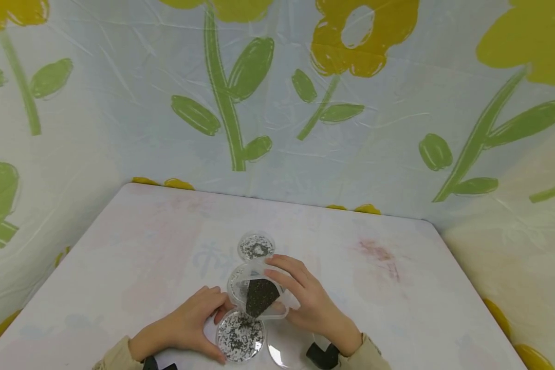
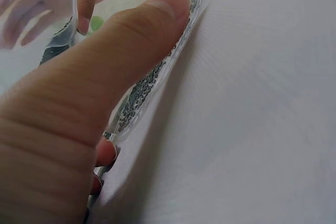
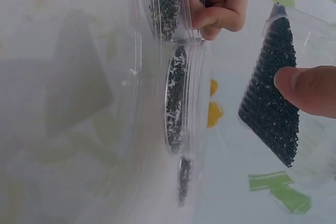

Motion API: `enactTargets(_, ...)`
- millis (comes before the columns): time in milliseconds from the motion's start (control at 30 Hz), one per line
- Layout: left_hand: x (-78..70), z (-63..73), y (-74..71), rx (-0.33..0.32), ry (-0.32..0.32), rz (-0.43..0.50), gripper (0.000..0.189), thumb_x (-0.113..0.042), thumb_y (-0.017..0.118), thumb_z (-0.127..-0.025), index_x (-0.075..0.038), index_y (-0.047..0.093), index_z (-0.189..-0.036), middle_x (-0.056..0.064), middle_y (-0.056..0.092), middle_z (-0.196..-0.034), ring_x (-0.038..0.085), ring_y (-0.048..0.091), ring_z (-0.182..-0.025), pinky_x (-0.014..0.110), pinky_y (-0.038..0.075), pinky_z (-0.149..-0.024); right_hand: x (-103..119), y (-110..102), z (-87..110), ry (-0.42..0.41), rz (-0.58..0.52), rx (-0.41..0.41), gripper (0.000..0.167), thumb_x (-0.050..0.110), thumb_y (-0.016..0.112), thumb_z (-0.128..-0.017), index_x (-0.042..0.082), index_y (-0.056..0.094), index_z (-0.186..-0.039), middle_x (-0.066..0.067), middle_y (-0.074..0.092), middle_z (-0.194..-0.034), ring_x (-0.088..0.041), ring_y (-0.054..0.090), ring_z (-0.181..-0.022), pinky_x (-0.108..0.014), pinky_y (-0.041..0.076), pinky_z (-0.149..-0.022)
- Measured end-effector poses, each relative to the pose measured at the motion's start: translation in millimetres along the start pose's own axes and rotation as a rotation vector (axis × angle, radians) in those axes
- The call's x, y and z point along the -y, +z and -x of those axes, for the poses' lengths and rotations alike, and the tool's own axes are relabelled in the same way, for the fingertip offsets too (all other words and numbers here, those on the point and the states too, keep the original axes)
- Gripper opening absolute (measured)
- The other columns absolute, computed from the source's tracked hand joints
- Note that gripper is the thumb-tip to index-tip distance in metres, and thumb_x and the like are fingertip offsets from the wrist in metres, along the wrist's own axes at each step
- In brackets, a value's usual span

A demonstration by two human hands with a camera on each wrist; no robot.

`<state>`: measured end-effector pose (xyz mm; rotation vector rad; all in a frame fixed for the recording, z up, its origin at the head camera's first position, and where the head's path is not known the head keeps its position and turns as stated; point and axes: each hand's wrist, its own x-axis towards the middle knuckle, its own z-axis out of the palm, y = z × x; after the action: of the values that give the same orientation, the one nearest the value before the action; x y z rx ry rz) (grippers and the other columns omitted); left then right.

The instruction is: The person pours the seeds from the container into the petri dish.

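My right hand (image 1: 314,300) grips a clear plastic tub (image 1: 282,308), tilted above the dishes. Dark granules (image 3: 270,93) have slid toward its lower corner; the thumb presses the tub's side in the right wrist view. Below the tub lies the nearest petri dish (image 1: 240,339), its bottom scattered with dark granules. My left hand (image 1: 189,318) holds this dish by its edge, thumb on the near side and fingers on the far side. A middle dish (image 1: 235,282) is partly hidden by the tub. Beyond it a smaller round dish (image 1: 256,246) also contains granules.
A larger clear round dish or lid (image 1: 284,349) lies right of the nearest dish, partly behind my right wrist. The white table (image 1: 166,246) has a reddish smudge (image 1: 376,252) at right. A flower-printed cloth (image 1: 143,103) hangs behind the table.
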<state>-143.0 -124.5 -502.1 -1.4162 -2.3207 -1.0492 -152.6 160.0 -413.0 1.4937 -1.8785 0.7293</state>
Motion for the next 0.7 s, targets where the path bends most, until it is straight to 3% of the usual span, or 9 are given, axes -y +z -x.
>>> enactTargets(200,-0.2,0.0,0.8,0.005,0.006,0.019,0.065,-0.066,0.084,-0.062,-0.026,0.051,-0.101,-0.017,0.040,-0.079,-0.004,0.023,-0.073,0.018,0.025,-0.069,-8.7,-0.8,13.2,0.193,-0.191,-0.052,0.076,0.001,0.084,-0.073,-0.012,0.045,-0.136,-0.027,0.046,-0.138,-0.037,0.042,-0.129,-0.036,0.033,-0.112)
enactTargets(333,-0.6,0.4,0.7,-0.001,0.010,0.020,0.066,-0.066,0.084,-0.061,-0.026,0.051,-0.103,-0.017,0.040,-0.080,-0.004,0.024,-0.075,0.017,0.025,-0.070,-16.7,-1.6,26.6,0.401,-0.235,-0.084,0.094,0.002,0.092,-0.063,-0.008,0.043,-0.141,-0.021,0.048,-0.140,-0.033,0.044,-0.131,-0.038,0.036,-0.110)
enactTargets(500,-1.2,1.8,-0.6,0.007,-0.007,0.018,0.068,-0.067,0.085,-0.060,-0.026,0.051,-0.103,-0.017,0.041,-0.080,-0.004,0.026,-0.075,0.017,0.025,-0.070,-25.9,-8.2,39.3,0.732,-0.333,-0.138,0.103,-0.003,0.092,-0.063,0.008,0.038,-0.150,-0.013,0.046,-0.146,-0.032,0.049,-0.128,-0.035,0.044,-0.104)
enactTargets(700,-1.6,1.9,-0.6,0.020,-0.021,0.027,0.068,-0.066,0.085,-0.060,-0.026,0.052,-0.103,-0.017,0.042,-0.080,-0.004,0.026,-0.075,0.017,0.025,-0.070,-39.9,-16.4,52.7,0.991,-0.434,-0.271,0.100,-0.005,0.089,-0.066,0.014,0.039,-0.151,-0.011,0.047,-0.147,-0.023,0.040,-0.139,-0.031,0.039,-0.107)
